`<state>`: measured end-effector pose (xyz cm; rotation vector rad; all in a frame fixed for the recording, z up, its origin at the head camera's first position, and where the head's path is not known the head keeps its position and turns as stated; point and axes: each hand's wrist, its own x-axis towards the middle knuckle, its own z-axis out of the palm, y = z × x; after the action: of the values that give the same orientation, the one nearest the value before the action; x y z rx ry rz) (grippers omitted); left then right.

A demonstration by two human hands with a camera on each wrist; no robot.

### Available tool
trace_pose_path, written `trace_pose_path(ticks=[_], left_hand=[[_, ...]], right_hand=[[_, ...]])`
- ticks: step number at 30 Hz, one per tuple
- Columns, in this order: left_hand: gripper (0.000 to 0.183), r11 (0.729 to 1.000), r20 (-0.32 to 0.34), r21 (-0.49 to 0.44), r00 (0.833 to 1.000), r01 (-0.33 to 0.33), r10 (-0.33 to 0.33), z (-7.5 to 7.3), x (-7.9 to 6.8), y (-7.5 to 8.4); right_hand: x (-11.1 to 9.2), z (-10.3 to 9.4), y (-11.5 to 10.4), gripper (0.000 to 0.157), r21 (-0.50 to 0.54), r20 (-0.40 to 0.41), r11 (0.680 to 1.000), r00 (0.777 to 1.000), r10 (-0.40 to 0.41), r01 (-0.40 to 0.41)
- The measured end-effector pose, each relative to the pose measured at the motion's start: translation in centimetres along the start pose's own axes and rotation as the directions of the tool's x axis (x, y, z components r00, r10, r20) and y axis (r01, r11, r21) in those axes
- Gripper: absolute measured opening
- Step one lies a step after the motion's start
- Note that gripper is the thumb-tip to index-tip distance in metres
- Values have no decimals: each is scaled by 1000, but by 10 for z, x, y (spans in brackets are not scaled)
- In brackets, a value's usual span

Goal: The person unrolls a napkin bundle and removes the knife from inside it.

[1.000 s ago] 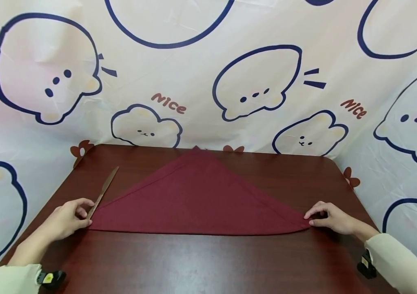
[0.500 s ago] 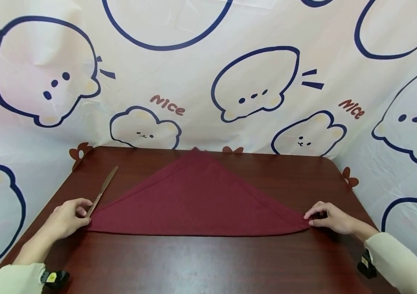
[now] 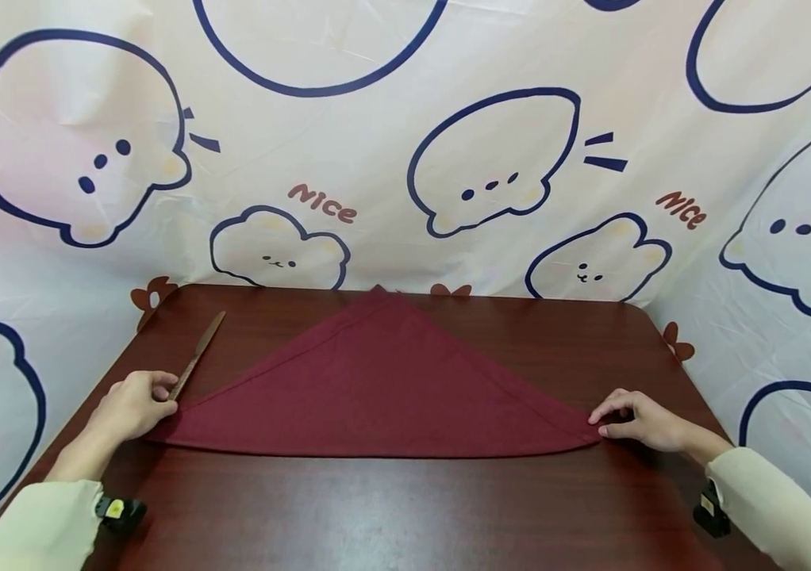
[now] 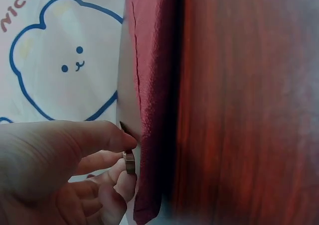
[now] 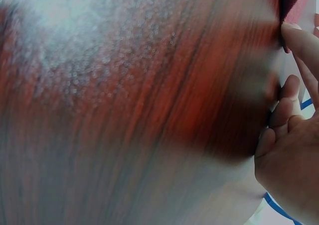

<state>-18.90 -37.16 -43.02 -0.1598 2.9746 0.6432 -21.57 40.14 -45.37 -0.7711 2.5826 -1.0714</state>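
A dark red cloth (image 3: 377, 388) lies folded into a triangle, its long edge facing me and its peak at the table's far edge. Above its left corner, my left hand (image 3: 132, 404) pinches the handle of a gold-coloured table knife (image 3: 200, 349) between thumb and fingers. The knife's blade points away from me; in the left wrist view the handle end (image 4: 129, 163) shows between the fingertips. At the cloth's right corner, my right hand (image 3: 644, 423) pinches the tip with thumb and forefinger. In the right wrist view that hand (image 5: 294, 135) partly hides the corner (image 5: 294, 1).
The dark brown wooden table (image 3: 377, 515) has rounded far corners. A pale sheet (image 3: 377, 159) with cartoon drawings hangs behind it and along both sides. Black wrist cameras sit at both sleeves.
My left hand has moved away from me with the knife, off the cloth's left corner, which now shows. The right hand and the cloth have hardly moved.
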Motion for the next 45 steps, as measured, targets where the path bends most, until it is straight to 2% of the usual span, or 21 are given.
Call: trace_pose_path(ticks=[5,15,23,29,36,45], left_hand=[[45,1000,13,-12,1000,14,-14,1,5,-3],[47,999,16,-8,999,38,-38,0,15,-6],[48,1000,2,-14,1000,27,-27,-3,27,-5],[46,1000,3,-18,1000,17,-17,2,27,-8],[45,999,2,-21,1000,29,-29,3,28,-8],[47,999,11,-21,999,40,-40,5,34,-5]], right_hand=[[2,-1,0,12,-2,1,1000,1000,-17,17],[2,-2,-3,12,-9,13,1000,1000,0,0],[3,-3,0,12,-14,0,1000,1000,-3,3],[1,-1,2,12,-3,2,1000,1000,-1,1],[1,0,4,14,-10,-10,999,999,-52,52],[0,1,3,14,-8,-21,999,999,-46,45]])
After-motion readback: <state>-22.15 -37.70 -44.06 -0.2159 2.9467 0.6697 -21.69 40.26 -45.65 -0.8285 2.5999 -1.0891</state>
